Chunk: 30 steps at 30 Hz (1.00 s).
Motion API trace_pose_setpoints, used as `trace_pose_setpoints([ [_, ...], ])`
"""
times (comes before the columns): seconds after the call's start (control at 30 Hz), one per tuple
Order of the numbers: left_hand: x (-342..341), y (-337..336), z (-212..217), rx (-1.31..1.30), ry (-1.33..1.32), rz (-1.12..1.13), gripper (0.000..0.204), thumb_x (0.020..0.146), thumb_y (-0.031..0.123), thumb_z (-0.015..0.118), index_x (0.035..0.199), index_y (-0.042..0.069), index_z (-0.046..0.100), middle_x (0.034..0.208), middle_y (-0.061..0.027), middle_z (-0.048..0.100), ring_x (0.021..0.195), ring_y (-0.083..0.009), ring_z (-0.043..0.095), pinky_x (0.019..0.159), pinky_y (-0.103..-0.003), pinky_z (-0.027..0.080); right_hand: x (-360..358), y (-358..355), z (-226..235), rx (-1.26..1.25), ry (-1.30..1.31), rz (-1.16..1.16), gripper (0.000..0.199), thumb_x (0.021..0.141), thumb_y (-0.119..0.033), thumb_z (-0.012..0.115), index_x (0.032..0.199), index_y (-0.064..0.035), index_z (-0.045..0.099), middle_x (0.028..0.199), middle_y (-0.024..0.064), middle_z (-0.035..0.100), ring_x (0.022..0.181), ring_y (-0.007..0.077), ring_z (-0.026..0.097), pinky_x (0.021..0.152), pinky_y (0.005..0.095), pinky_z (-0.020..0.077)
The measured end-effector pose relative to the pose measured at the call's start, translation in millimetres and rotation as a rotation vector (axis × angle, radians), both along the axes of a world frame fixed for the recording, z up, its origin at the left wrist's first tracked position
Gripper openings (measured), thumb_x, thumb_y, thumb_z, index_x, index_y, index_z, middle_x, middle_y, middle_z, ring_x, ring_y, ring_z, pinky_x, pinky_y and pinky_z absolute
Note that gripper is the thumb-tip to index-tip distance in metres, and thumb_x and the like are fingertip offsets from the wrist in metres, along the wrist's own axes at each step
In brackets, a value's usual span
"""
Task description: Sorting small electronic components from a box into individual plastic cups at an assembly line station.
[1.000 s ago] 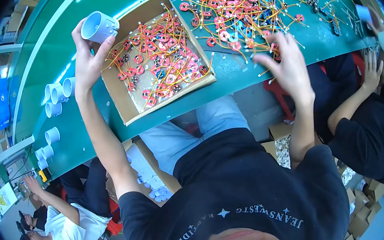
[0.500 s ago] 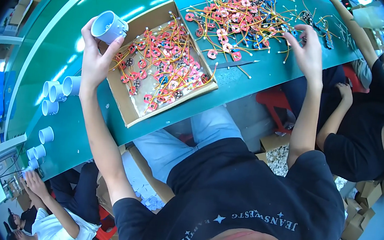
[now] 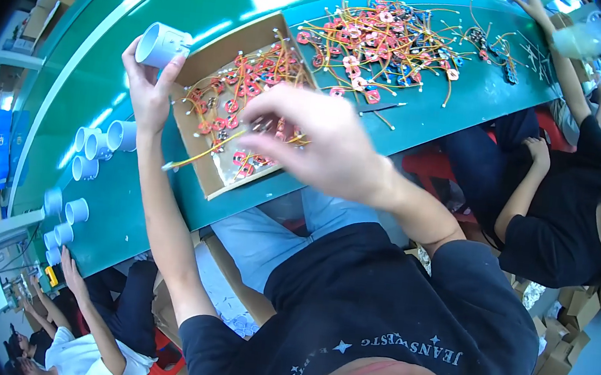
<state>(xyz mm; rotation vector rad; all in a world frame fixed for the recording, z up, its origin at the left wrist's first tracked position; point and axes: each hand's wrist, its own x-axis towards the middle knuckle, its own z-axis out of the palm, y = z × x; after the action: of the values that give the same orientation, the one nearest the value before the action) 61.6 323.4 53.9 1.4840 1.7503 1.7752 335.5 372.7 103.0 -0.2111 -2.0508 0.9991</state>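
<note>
My left hand is closed round a pale blue plastic cup, its open mouth tilted to the left, above the far left corner of a cardboard box. Over that box is my right hand, smeared by motion, with thumb and fingers drawn together. A yellow and orange wire with a small white connector runs out from its fingertips toward my left forearm. Whatever part is on the wire's other end is hard to make out. Red round boards with wires fill the box, partly hidden by my right hand.
A loose heap of similar wired boards lies right of the box, with a thin dark tool before it. Several pale blue cups stand on the green table at left. Co-workers sit at both sides; one arm reaches over the table's right end.
My right hand has swung left from the heap to over the box, and a wire now trails from its fingers. The left hand still holds the cup, slightly turned. Another cup shows at far left.
</note>
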Motion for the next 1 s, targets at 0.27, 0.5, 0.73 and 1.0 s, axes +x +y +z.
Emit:
trace_pose_setpoints([
  [0.27, 0, 4, -5, 0.042, 0.007, -0.014, 0.063, 0.082, 0.013, 0.073, 0.128, 0.002, 0.032, 0.114, -0.0122, 0.051, 0.104, -0.0189, 0.055, 0.091, -0.031, 0.045, -73, -99, -18, 0.157, -0.078, 0.213, 0.022, 0.082, -0.024, 0.068, 0.086, -0.0050, 0.056, 0.077, 0.0073, 0.059, 0.071, 0.0186, 0.063, 0.061, 0.0315, 0.0469],
  [0.5, -4, 30, -26, 0.163, -0.155, -0.127, 0.057, 0.085, 0.012, 0.070, 0.127, 0.001, 0.032, 0.114, -0.0120, 0.051, 0.104, -0.0191, 0.054, 0.092, -0.031, 0.044, -180, -123, -29, 0.547, -0.104, -0.170, 0.020, 0.071, -0.018, 0.064, 0.083, -0.0051, 0.054, 0.081, 0.0085, 0.057, 0.082, 0.0228, 0.058, 0.069, 0.0326, 0.0445],
  [0.73, -2, 7, -16, 0.105, -0.214, -0.039, 0.057, 0.085, 0.012, 0.069, 0.127, 0.001, 0.033, 0.116, -0.0135, 0.050, 0.106, -0.0202, 0.053, 0.093, -0.033, 0.043, -15, 27, 23, 0.186, -0.048, -0.437, 0.039, 0.075, -0.026, 0.075, 0.105, -0.0048, 0.062, 0.101, 0.0151, 0.063, 0.097, 0.0303, 0.061, 0.081, 0.0402, 0.0490],
  [1.0, 1, 15, -20, 0.077, -0.094, -0.068, 0.057, 0.085, 0.017, 0.070, 0.127, 0.000, 0.034, 0.118, -0.0149, 0.050, 0.110, -0.0221, 0.052, 0.094, -0.035, 0.043, 63, 180, -71, 0.698, -0.784, -0.640, 0.068, 0.074, -0.060, 0.070, 0.119, -0.0111, 0.057, 0.112, 0.0132, 0.059, 0.110, 0.0303, 0.053, 0.097, 0.0426, 0.0379],
])
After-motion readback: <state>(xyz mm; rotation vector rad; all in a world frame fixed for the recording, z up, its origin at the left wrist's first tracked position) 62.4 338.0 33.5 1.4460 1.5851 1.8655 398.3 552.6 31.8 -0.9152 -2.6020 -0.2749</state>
